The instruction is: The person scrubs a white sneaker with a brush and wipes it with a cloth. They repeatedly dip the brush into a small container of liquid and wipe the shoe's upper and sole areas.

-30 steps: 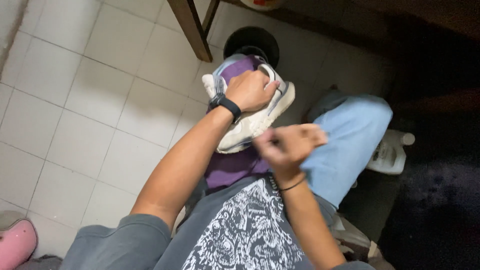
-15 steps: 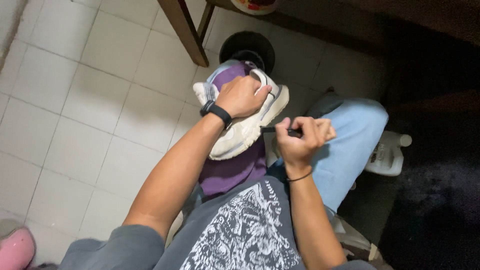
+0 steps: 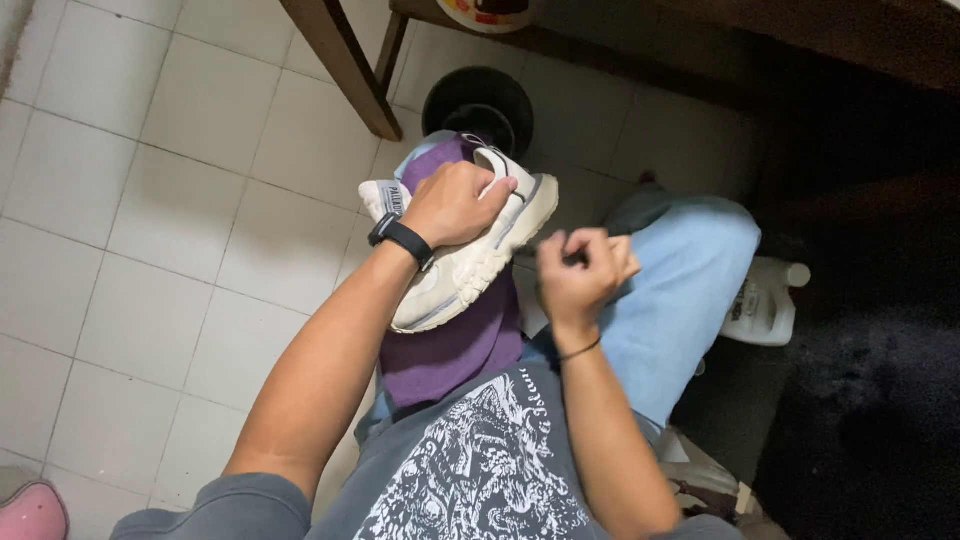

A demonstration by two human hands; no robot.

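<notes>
My left hand (image 3: 455,203), with a black band on its wrist, grips a white sneaker (image 3: 470,265) that lies sole-side out on a purple cloth (image 3: 455,345) over my lap. Just right of the sneaker, my right hand (image 3: 578,272) is closed in a fist around a small dark object; I cannot tell what it is. A thin black band circles the right wrist. My right leg in light blue trousers (image 3: 680,290) extends to the right.
A dark round container (image 3: 478,100) stands on the white tiled floor beyond the sneaker, next to a brown wooden table leg (image 3: 335,60). A white plastic jug (image 3: 762,305) lies right of my knee. A pink shoe (image 3: 30,512) shows at the bottom left corner.
My right hand rose from my lap toward the sneaker and now holds a small dark object. The left hand stayed gripping the sneaker.
</notes>
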